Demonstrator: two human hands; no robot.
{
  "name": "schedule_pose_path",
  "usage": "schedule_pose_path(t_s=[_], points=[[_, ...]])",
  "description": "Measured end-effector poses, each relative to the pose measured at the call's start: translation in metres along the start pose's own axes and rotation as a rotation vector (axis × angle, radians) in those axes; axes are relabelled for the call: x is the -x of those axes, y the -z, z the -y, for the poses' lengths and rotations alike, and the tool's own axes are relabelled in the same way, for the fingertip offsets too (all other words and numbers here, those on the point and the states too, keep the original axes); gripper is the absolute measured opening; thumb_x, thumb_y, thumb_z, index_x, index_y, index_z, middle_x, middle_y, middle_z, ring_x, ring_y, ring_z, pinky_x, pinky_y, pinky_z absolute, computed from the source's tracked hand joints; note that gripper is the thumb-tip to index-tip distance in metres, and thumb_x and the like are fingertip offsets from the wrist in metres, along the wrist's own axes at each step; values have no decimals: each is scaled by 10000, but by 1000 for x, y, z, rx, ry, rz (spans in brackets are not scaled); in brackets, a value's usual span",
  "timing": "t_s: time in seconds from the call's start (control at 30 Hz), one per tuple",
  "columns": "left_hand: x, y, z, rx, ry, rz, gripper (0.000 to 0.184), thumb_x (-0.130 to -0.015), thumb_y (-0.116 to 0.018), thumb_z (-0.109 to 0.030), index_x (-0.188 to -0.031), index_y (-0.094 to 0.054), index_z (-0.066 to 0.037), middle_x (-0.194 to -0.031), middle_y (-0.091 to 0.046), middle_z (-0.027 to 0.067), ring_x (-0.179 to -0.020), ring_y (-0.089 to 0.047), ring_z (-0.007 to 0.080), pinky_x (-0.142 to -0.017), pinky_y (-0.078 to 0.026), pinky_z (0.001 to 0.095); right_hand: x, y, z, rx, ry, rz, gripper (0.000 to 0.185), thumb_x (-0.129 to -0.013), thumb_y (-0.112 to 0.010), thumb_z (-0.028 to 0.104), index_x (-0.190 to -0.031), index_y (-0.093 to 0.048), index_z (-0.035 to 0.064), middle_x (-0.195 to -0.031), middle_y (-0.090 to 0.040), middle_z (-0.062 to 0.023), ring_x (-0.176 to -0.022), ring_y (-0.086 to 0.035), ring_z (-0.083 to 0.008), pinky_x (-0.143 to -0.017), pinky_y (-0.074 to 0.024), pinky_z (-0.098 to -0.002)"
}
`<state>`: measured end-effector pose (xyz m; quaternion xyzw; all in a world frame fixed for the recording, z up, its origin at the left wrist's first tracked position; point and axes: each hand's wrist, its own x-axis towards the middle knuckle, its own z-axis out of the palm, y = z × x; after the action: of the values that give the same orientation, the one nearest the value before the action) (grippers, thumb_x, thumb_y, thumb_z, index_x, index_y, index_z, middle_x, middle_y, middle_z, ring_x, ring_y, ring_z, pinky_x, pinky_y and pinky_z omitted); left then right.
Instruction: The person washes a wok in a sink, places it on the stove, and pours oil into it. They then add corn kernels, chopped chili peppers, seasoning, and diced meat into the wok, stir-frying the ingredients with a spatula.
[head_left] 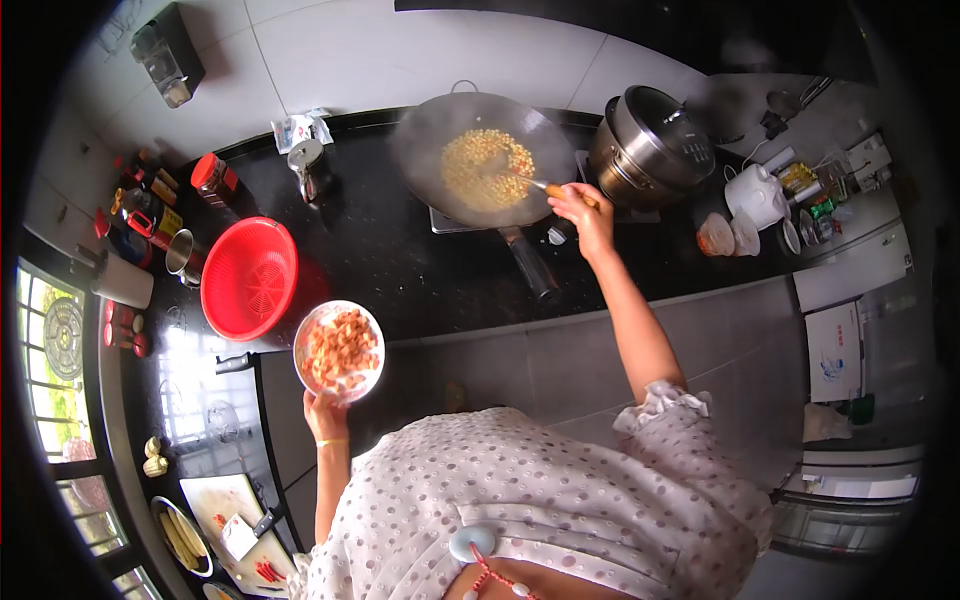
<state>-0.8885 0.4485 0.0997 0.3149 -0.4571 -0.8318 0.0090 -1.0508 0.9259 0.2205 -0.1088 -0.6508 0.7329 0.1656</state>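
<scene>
My left hand [326, 415] is closed on the lower rim of a white bowl [379, 352], which holds orange-pink chopped pieces [343, 348]. The bowl is in front of the counter edge, beside the red basket. My right hand [585, 217] grips the wooden handle of a spatula [553, 190], whose far end reaches into the wok [420, 150]. Small yellowish pieces [485, 168] lie in steaming liquid at the bottom of the wok. The wok's dark handle [529, 265] points toward my body and nobody holds it.
A red basket [250, 280] stands left on the black counter [370, 270]. Right of the wok is a lidded metal pot [650, 150]. Jars and bottles stand far left. A knife and a cleaver lie by the cutting board [215, 500] at lower left.
</scene>
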Motion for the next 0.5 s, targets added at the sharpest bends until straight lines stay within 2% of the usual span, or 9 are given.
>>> schedule_pose_path(t_s=[0.07,0.17,0.23,0.37,0.43,0.5], points=[[-7,-13,4,-9,3,31,342,-692,-501,-22,-1032,-502,-47,-814,-580,63,-593,-562,147,-466,-466,249,9,3,6,-87,-88,12,227,-840,-630,167,-939,-586,-33,-890,-643,-178,-751,-670,-268,-671,-540,-330],[-7,-30,1,-1,6,59,291,-695,-506,-20,-985,-506,-52,-779,-573,57,-568,-538,138,-463,-466,247,22,32,44,108,-70,67,248,-848,-607,187,-944,-593,-42,-873,-652,-183,-732,-673,-253,-671,-538,-323],[-11,-35,2,-5,9,70,281,-695,-511,-24,-975,-506,-53,-770,-571,55,-565,-536,137,-464,-466,246,20,37,55,258,15,40,226,-845,-612,176,-921,-613,-37,-860,-656,-164,-710,-669,-221,-638,-534,-283],[-24,-48,-4,-45,24,78,268,-698,-519,-38,-965,-507,-54,-763,-569,57,-558,-533,136,-464,-468,247,0,-6,3,23,50,-72,187,-838,-621,128,-919,-600,-39,-836,-644,-143,-715,-667,-242,-629,-538,-295],[-40,-44,-2,-68,37,113,280,-697,-520,-40,-976,-508,-51,-778,-576,66,-574,-551,147,-466,-479,253,7,-25,1,-126,-51,-114,206,-836,-627,144,-937,-589,-31,-844,-642,-152,-715,-669,-264,-631,-541,-313],[-59,-43,1,-87,42,135,295,-693,-523,-44,-988,-510,-50,-795,-579,73,-594,-570,159,-469,-490,261,19,-16,19,-86,-91,-31,220,-831,-626,152,-933,-581,-37,-844,-641,-177,-722,-673,-281,-645,-541,-326]])
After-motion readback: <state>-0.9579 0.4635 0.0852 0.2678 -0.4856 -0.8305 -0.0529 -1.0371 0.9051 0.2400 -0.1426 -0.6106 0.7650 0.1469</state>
